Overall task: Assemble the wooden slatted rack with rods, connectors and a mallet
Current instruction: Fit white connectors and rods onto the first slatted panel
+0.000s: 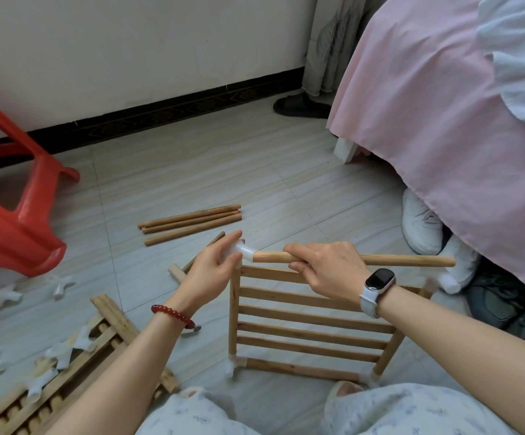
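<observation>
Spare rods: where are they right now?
Head view: the spare rods lie bundled on the floor tiles, centre frame, just beyond the left hand and right of the red stool.

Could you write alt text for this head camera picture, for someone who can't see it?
A person's right hand grips a wooden rod, pushing its end into a white connector held by the left hand atop a slatted wooden panel. Spare rods lie on the tiled floor.
</observation>
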{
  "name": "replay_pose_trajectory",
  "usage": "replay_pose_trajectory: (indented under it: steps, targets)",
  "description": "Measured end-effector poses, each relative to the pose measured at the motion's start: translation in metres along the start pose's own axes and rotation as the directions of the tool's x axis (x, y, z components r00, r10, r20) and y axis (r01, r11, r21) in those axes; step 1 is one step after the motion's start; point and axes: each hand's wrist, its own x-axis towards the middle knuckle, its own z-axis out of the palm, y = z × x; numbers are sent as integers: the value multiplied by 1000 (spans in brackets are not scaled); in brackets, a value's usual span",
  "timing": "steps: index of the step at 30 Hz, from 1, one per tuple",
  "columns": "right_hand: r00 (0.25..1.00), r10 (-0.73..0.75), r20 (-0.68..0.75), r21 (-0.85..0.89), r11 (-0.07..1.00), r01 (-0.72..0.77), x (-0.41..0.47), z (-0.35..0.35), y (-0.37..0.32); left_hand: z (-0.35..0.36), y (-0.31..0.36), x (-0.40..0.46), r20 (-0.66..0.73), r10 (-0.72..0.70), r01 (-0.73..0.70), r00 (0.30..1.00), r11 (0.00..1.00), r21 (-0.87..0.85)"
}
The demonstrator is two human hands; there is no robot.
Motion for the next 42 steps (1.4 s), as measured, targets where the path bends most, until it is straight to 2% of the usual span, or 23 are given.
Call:
replay_pose_trajectory:
  steps: [4,10,14,19,23,26,28,30,32,34,38,40,42]
  targets:
    - [1000,22,-18,-55,998,-23,-6,-5,-15,-6,-2,-2,34,-23,25,999,998,-55]
    - [995,94,27,-100,991,-91,-6,-14,-34,-2,-6,-6,43,-72,77,996,988,-136]
    - [995,46,93,-151,988,-31,1,-14,-36,14,-10,-14,69,-170,180,983,965,-190]
    - [998,-2,64,-189,982,14,10,-13,-31,14,-8,-11,56,-162,170,985,965,-199]
    - [987,-38,159,-119,991,58,20,-14,-24,20,-8,-16,104,-91,106,990,983,-148]
    - [976,-51,211,-68,995,67,21,-13,-20,23,-12,-17,135,-116,140,984,973,-182]
    - [981,-75,177,-96,991,93,16,-12,-18,22,-10,-14,109,-159,188,981,912,-364]
    - [990,-86,109,-129,987,100,12,-15,-20,19,0,-8,50,-218,206,975,788,-580]
    - [995,-80,62,-144,986,89,9,-23,-23,13,18,-1,-6,-284,207,959,714,-668]
    - [998,-62,25,-150,987,65,8,-30,-27,5,34,6,-19,-298,215,954,731,-648]
    - [955,-125,-268,-99,990,101,0,-33,-33,-12,65,11,68,-373,348,925,764,-544]
    - [942,-138,-307,-65,990,124,-3,-31,-34,-13,72,11,78,-380,377,922,831,-408]
    - [942,-141,-303,-32,990,138,-4,-31,-34,-10,71,10,29,-324,319,946,905,-281]
